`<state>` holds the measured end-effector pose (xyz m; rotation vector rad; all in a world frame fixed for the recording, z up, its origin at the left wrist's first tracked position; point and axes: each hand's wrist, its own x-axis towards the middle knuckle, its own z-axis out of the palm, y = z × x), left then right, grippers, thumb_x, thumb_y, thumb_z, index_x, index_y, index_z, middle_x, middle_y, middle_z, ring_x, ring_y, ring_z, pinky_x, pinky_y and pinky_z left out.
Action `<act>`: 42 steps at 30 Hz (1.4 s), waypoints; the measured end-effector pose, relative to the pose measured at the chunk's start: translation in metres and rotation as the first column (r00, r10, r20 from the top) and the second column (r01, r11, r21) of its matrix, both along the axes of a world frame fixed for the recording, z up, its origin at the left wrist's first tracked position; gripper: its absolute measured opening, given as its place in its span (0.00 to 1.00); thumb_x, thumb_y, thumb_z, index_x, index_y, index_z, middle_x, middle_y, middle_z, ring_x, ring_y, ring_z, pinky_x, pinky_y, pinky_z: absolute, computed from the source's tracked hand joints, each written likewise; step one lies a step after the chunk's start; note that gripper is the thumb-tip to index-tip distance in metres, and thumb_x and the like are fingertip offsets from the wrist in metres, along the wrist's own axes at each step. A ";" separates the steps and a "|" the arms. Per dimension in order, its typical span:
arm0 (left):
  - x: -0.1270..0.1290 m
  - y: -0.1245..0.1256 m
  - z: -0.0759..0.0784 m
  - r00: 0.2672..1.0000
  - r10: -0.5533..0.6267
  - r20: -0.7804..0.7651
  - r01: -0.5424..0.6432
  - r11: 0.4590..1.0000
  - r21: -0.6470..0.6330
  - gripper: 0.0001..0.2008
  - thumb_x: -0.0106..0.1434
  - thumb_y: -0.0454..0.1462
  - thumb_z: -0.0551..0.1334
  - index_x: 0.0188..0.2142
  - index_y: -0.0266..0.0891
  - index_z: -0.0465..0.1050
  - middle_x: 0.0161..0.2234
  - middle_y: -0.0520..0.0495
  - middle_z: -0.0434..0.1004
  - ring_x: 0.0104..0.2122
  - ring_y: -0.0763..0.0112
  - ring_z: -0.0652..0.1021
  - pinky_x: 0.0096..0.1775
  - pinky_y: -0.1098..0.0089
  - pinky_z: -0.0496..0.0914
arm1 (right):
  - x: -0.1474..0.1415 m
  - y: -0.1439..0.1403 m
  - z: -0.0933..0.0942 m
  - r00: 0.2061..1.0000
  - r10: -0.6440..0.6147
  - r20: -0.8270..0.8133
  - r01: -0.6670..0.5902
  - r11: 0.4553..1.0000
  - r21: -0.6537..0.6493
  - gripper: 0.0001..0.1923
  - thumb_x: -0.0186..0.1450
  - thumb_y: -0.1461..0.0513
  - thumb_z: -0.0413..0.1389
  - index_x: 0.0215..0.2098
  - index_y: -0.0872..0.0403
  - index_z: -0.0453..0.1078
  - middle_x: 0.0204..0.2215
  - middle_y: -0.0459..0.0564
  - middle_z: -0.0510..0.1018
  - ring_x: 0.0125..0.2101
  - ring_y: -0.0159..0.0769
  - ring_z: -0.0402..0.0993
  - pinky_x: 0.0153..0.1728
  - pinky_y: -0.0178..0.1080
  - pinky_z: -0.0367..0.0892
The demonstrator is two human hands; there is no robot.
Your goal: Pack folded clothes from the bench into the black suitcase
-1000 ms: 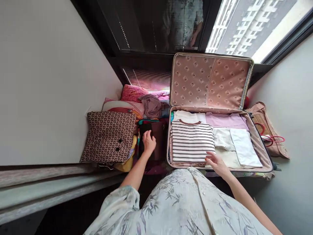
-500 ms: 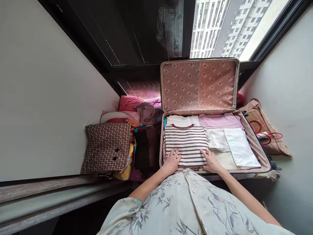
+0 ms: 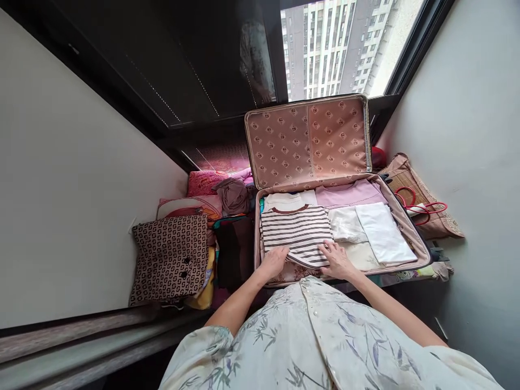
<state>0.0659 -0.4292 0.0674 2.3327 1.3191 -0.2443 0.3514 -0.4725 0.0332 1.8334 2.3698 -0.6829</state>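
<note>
An open suitcase (image 3: 411,239) lies on the floor with its patterned pink lid (image 3: 309,141) propped upright. A folded brown-and-white striped shirt (image 3: 296,228) lies on top in its left half. My left hand (image 3: 273,262) and my right hand (image 3: 335,260) both hold the shirt's near edge, which is lifted and curled a little off the floral fabric beneath. To the right of it lie a folded white garment (image 3: 381,234), a cream one (image 3: 345,225) and a lilac one (image 3: 349,194).
Left of the suitcase sits a heap of clothes: a brown patterned piece (image 3: 170,259), dark folded garments (image 3: 232,246), pink bedding (image 3: 205,183). A woven bag with red handles (image 3: 422,208) leans by the right wall. Walls close in on both sides; a window is behind.
My left hand left the dark clothes on the left and came to the striped shirt. Both hands settled on its near edge, which has now lifted slightly. The view shifted right.
</note>
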 end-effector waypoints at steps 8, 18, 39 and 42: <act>0.002 0.029 0.031 0.997 0.033 0.075 -0.038 0.998 0.056 0.20 0.71 0.29 0.50 0.59 0.42 0.68 0.55 0.41 0.76 0.52 0.60 0.78 0.51 0.64 0.71 | -0.015 0.011 0.017 0.987 0.070 0.148 -0.086 0.991 0.105 0.31 0.66 0.67 0.53 0.67 0.53 0.63 0.64 0.64 0.67 0.58 0.54 0.65 0.56 0.50 0.59; -0.001 -0.005 -0.006 0.997 -0.048 -0.055 0.052 0.996 0.079 0.25 0.64 0.38 0.65 0.60 0.42 0.71 0.53 0.38 0.75 0.53 0.51 0.76 0.54 0.57 0.70 | -0.019 0.040 0.054 0.947 0.210 0.245 -0.225 0.974 0.036 0.19 0.69 0.70 0.48 0.55 0.54 0.71 0.52 0.58 0.78 0.51 0.46 0.73 0.49 0.42 0.60; -0.129 -0.009 0.233 0.716 0.390 0.579 -0.634 0.712 0.304 0.09 0.70 0.41 0.59 0.44 0.40 0.74 0.34 0.46 0.81 0.35 0.61 0.81 0.40 0.65 0.72 | -0.153 0.097 0.284 0.778 0.231 -0.584 -0.097 0.963 0.251 0.09 0.62 0.59 0.52 0.37 0.53 0.70 0.28 0.46 0.76 0.30 0.34 0.69 0.32 0.35 0.63; -0.135 -0.017 0.212 0.513 0.475 0.715 -0.719 0.693 0.055 0.14 0.68 0.47 0.62 0.43 0.39 0.73 0.37 0.44 0.82 0.38 0.60 0.81 0.42 0.63 0.74 | -0.211 0.088 0.259 0.698 0.140 -0.702 -0.073 0.989 0.125 0.10 0.63 0.57 0.52 0.41 0.52 0.67 0.29 0.45 0.74 0.29 0.35 0.69 0.31 0.35 0.64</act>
